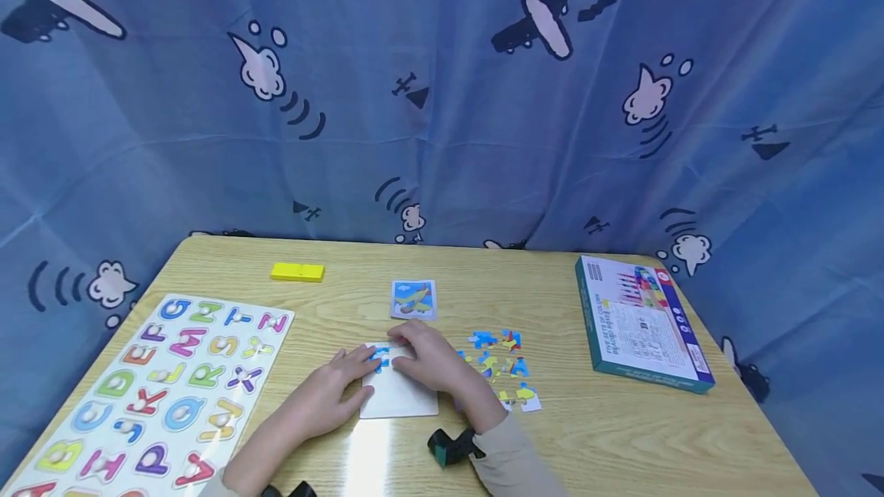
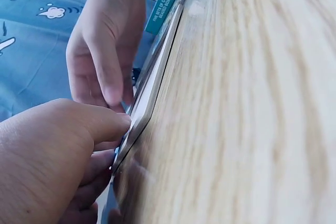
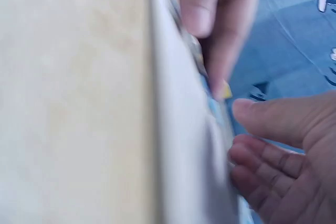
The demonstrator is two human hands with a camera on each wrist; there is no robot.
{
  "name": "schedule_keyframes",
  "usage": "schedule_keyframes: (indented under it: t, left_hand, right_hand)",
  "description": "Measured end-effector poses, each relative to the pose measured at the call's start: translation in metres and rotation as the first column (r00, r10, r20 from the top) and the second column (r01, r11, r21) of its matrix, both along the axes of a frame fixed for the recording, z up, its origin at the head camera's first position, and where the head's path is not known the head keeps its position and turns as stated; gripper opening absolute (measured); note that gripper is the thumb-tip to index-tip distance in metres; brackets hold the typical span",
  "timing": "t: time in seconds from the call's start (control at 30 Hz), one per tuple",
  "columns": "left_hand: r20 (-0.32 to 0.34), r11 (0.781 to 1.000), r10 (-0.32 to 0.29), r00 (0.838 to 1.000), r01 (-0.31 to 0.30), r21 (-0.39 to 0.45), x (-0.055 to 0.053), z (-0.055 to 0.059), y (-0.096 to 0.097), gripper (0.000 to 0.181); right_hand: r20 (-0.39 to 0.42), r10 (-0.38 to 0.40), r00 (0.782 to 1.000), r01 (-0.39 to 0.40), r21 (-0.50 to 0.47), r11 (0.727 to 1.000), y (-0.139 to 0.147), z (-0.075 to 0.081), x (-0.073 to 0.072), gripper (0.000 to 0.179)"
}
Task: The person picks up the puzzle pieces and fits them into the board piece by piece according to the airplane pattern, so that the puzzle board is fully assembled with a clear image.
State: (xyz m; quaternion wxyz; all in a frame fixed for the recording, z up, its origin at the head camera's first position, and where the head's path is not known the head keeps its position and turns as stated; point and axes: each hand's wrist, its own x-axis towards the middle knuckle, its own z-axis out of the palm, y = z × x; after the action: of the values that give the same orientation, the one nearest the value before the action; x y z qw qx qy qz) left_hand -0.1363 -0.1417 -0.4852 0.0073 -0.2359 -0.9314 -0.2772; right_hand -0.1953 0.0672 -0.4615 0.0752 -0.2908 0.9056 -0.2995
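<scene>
A white square puzzle board (image 1: 399, 400) lies flat on the table in front of me. A few joined blue-and-white jigsaw pieces (image 1: 381, 359) sit in its upper left corner. My left hand (image 1: 330, 397) rests at the board's left edge, fingertips on those pieces and thumb (image 2: 113, 124) on the board's near part. Over the board's upper right is my right hand (image 1: 431, 357), its fingers loosely bent near the far edge. From the right wrist view, nothing shows between the right thumb and fingers (image 3: 262, 169).
Loose jigsaw pieces (image 1: 487, 365) lie right of the board, partly behind the right forearm. Beyond the board is a picture card with an airplane (image 1: 413, 299). An alphabet board (image 1: 162, 374) fills the left side. A yellow box (image 1: 298, 272) lies back left, a boxed set (image 1: 642, 320) at right.
</scene>
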Motion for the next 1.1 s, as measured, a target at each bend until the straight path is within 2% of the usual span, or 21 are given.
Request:
schedule_keyframes:
  t: [0.17,0.27,0.53,0.67,0.8,1.1]
  left_hand:
    - [-0.004,1.0,0.004,1.0,-0.004,0.017,0.0,-0.002,0.001,0.042]
    - [0.006,1.0,0.003,1.0,-0.003,0.024,0.001,-0.003,0.002,0.043]
    - [0.026,1.0,0.017,1.0,-0.017,0.015,0.002,-0.004,-0.001,0.046]
    - [0.028,1.0,0.017,0.999,-0.018,0.017,0.002,-0.004,-0.001,0.044]
    - [0.028,1.0,0.018,0.999,-0.019,0.024,0.001,-0.004,0.0,0.043]
    - [0.05,0.999,0.022,0.998,-0.024,0.043,0.0,-0.002,-0.001,0.043]
  right_hand:
    - [0.065,-0.081,0.995,0.083,-0.034,0.996,0.03,0.011,-0.005,0.04]
    - [0.073,-0.14,0.987,0.144,-0.054,0.988,0.052,0.014,-0.005,0.04]
    - [0.043,-0.293,0.955,0.295,-0.046,0.954,0.097,0.006,-0.005,0.042]
    - [0.04,-0.32,0.947,0.322,-0.043,0.946,0.112,0.005,-0.007,0.042]
    - [0.028,-0.328,0.944,0.328,0.002,0.945,0.121,0.003,-0.011,0.038]
    - [-0.012,-0.304,0.953,0.304,0.042,0.952,0.122,-0.001,-0.016,0.029]
